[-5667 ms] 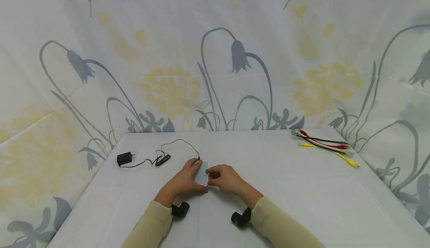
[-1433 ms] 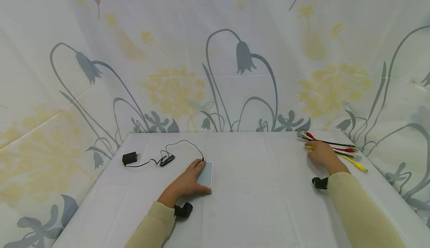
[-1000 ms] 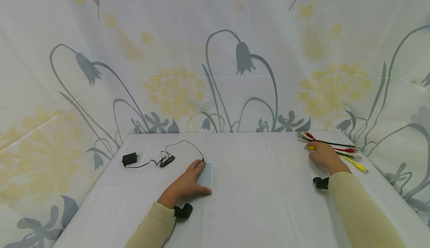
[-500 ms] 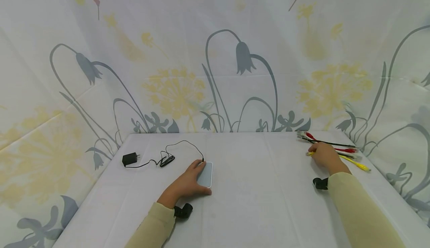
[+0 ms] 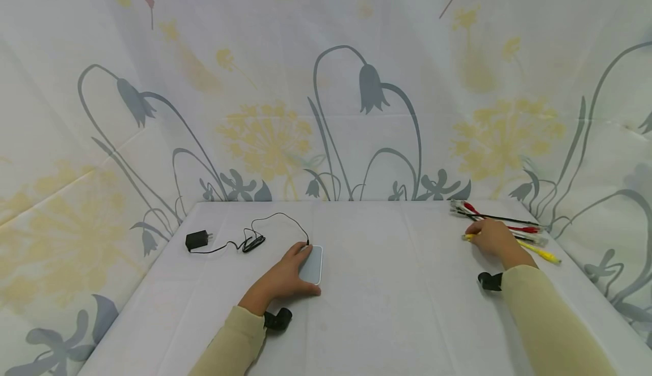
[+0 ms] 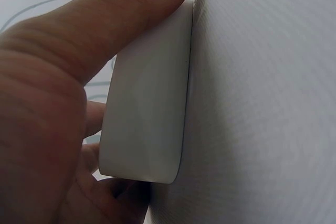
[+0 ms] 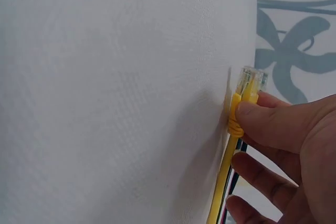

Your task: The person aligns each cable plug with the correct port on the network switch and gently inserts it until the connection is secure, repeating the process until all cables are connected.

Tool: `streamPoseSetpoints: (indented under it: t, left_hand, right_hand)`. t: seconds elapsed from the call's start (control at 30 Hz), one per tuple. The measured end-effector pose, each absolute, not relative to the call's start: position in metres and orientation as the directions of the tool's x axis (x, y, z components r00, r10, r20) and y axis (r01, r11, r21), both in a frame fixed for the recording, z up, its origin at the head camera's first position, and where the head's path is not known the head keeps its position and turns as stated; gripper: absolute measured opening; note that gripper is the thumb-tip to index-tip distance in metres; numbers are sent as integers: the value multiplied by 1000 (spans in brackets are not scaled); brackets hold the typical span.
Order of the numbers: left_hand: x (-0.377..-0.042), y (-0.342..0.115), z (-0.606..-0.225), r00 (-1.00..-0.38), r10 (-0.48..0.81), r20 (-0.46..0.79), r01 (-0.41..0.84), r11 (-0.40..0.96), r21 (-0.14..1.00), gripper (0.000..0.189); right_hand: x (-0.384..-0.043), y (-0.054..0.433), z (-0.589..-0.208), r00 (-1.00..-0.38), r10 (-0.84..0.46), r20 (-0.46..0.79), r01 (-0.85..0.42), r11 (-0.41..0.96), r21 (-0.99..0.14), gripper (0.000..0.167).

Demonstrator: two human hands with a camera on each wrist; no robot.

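Note:
A small white box with a pale grey-blue top, like a network switch, lies mid-table. My left hand grips it across its length, thumb at the near end and fingers at the far end. In the left wrist view the thumb lies over the box's plain white side. At the table's right, my right hand pinches a yellow Ethernet cable near one end. The right wrist view shows thumb and fingers on its yellow boot, with the clear plug sticking out past them.
Red, black and white network cables lie bunched behind my right hand. A black power adapter sits at the table's left. Its thin cord, partly coiled, runs to the far end of the box. A flower-patterned cloth rises behind the table.
My right hand left the box's right side and went to the cables. It has taken hold of the yellow cable and drawn it slightly nearer. My left hand stays on the box.

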State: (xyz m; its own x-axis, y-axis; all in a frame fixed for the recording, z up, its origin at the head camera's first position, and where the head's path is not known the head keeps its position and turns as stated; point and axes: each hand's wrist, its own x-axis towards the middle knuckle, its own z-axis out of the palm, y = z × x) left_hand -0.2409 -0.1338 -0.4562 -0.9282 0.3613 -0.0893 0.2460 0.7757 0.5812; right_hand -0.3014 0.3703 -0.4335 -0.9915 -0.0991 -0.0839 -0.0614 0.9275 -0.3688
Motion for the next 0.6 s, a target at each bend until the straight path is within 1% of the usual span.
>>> streamPoseSetpoints:
  t: [0.3,0.47,0.6]
  left_hand:
    - [-240,-134,-456,-927,364,-87,252,778,575,107]
    - [-240,-134,-455,-929,360,-83,252,781,572,107]
    - [-241,-134,-455,-930,359,-81,250,779,575,107]
  right_hand:
    - [-297,369,-429,-989,-136,-63,-99,911,-400,29]
    - [-297,366,-431,-982,-189,-13,-166,890,-424,26]
    - [-296,362,-433,-976,-217,2,-194,871,-451,25]
